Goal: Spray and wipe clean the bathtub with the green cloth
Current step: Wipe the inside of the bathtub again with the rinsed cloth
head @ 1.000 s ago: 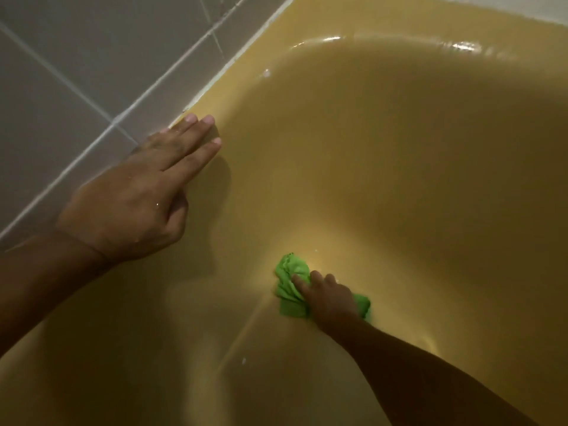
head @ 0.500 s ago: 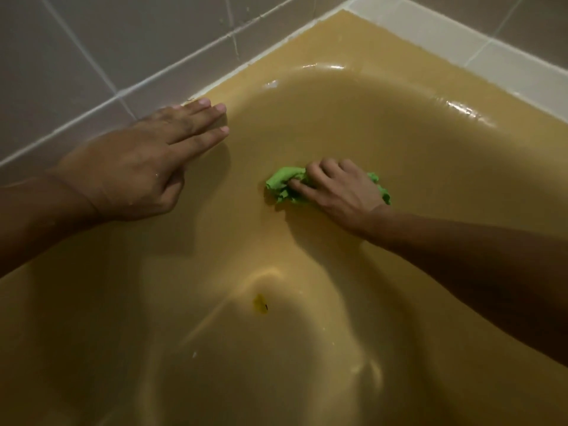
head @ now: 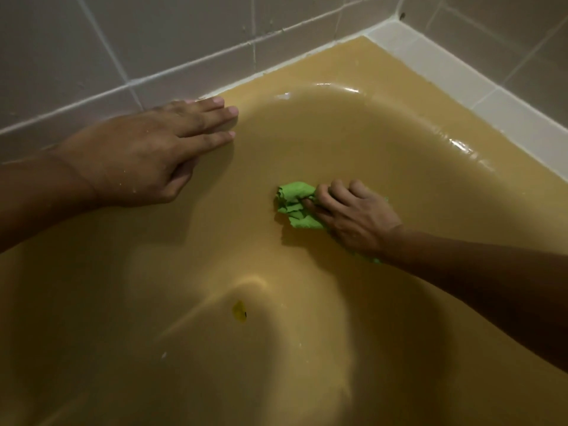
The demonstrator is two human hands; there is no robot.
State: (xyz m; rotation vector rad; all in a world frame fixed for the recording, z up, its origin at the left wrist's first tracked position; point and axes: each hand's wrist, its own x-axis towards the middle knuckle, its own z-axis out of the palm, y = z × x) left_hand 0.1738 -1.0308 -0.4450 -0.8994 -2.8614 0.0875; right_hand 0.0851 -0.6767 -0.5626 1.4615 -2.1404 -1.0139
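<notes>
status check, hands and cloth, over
Left hand flat on bathtub rim. Right hand grips green cloth against inner wall. Yellow speck on floor below.

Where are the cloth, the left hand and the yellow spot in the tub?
cloth point(head: 292, 207), head view, its crumpled left end.
left hand point(head: 138, 155), head view, back of the hand.
yellow spot point(head: 239, 310), head view, its middle.

A mustard-yellow bathtub point(head: 353, 139) has a crumpled green cloth point(head: 295, 207) lying on its sloping inner wall, and a small yellowish fleck point(head: 239, 311) on its floor.
</notes>
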